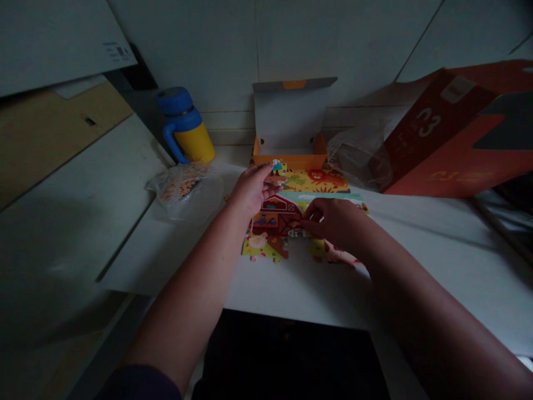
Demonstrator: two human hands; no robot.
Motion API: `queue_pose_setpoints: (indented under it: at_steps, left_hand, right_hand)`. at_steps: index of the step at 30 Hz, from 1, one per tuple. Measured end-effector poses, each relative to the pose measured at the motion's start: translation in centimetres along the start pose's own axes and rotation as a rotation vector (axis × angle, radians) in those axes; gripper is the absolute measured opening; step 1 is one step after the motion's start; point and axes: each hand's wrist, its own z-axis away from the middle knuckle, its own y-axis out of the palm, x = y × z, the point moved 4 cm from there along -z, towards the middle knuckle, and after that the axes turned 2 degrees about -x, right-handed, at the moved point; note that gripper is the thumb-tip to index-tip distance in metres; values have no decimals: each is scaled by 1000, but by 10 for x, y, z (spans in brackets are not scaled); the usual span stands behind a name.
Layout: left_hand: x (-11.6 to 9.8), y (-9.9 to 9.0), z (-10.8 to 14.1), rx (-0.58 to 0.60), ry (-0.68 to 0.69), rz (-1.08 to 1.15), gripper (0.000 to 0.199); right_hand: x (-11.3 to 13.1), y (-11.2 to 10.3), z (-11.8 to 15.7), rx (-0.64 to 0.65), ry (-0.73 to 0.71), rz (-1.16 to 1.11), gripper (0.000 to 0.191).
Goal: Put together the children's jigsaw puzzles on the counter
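Observation:
On the white table lies a partly joined jigsaw puzzle (278, 207) with a red barn, a hen and green ground. My left hand (250, 189) is over its upper left part, thumb and fingers around a puzzle piece (277, 173) with a small blue and white picture. Lower right, my right hand (333, 219) has its thumb and forefinger pinched at a piece showing a small figure (295, 226), beside a gap in the bottom edge. More puzzle pieces (339, 254) in pink and green lie partly under my right hand.
Behind the puzzle stands an open orange box (291, 162), on or behind a yellow picture with a lion (322, 178). At left are a blue and yellow mug (194, 139) and a clear bag of sticks (181, 186). At right are a clear plastic bag (360, 155) and a large red-orange box (449, 150).

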Motion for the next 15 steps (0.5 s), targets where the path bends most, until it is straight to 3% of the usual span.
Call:
queue_pose_setpoints:
  at_steps: [15]
  left_hand:
    - [1,0,0,12,5,-8,20]
  right_hand:
    - [10,3,8,-12,-40,123,18]
